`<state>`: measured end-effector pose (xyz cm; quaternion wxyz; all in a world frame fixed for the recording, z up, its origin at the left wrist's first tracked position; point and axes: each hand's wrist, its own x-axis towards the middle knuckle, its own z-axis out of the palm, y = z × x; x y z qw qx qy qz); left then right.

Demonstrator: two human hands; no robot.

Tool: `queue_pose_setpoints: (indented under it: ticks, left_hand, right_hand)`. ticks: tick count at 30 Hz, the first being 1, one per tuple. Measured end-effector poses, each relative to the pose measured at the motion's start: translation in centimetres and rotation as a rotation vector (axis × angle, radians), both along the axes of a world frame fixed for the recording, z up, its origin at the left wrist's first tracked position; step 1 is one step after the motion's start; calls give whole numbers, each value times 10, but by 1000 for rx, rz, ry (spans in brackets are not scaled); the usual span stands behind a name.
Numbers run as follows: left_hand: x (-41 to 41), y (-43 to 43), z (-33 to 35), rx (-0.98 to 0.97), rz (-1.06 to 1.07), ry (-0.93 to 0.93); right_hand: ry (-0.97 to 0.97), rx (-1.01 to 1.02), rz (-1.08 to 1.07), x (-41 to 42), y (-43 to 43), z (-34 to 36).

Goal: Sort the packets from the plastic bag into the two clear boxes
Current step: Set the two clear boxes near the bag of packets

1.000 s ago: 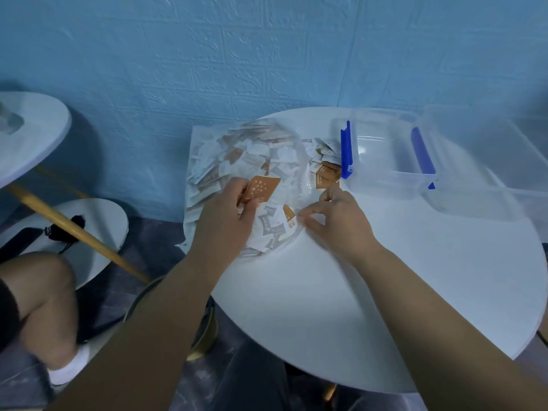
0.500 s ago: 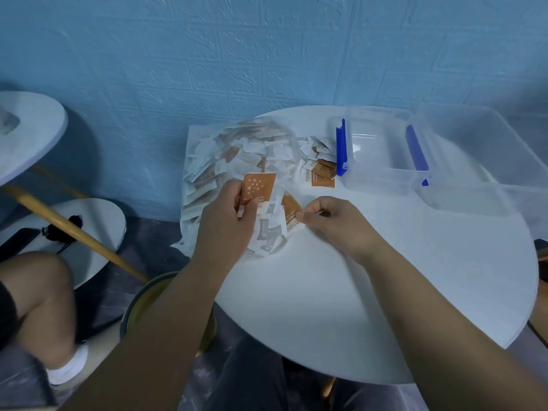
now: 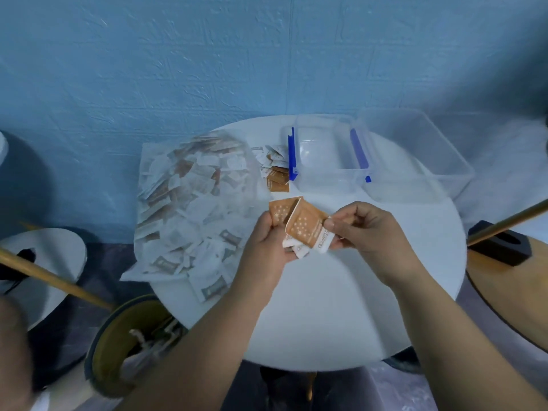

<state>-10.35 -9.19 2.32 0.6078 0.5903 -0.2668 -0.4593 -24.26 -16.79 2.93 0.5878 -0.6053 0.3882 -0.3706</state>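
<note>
A clear plastic bag (image 3: pixel 192 209) full of white and brown packets lies on the left of the round white table (image 3: pixel 341 307). My left hand (image 3: pixel 264 247) holds a small stack of brown packets (image 3: pixel 280 212) above the table. My right hand (image 3: pixel 364 229) pinches another brown packet (image 3: pixel 308 228) against that stack. Two clear boxes stand at the back: one with blue clips (image 3: pixel 326 179) and a larger one (image 3: pixel 415 161) to its right. A few loose packets (image 3: pixel 275 173) lie beside the clipped box.
A blue wall rises behind the table. A round bin (image 3: pixel 124 345) with rubbish stands on the floor at lower left. Wooden poles (image 3: pixel 53 280) cross at both sides, and a second white table (image 3: pixel 44 262) is at the left.
Both hands have lifted from the bag toward the table's middle. My right hand has picked up a brown packet and brought it to the stack in my left hand.
</note>
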Motion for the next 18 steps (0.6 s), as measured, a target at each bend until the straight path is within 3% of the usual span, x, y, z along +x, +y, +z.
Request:
queue_pose_setpoints:
  ticks: [2, 5, 8, 13, 18]
  left_hand:
    - [-11, -5, 3, 11, -6, 194]
    - [-21, -6, -2, -5, -77, 192]
    - [-28, -1, -15, -33, -183, -30]
    - [-25, 1, -17, -90, -244, -676]
    - [-23, -1, -11, -186, -183, -912]
  right_hand:
    - [27, 5, -25, -6, 2, -6]
    - [55, 0, -27, -13, 5, -10]
    - [122, -74, -64, -18, 8, -14]
    - [125, -186, 80, -20, 15, -11]
    - [20, -135, -4, -15, 20, -9]
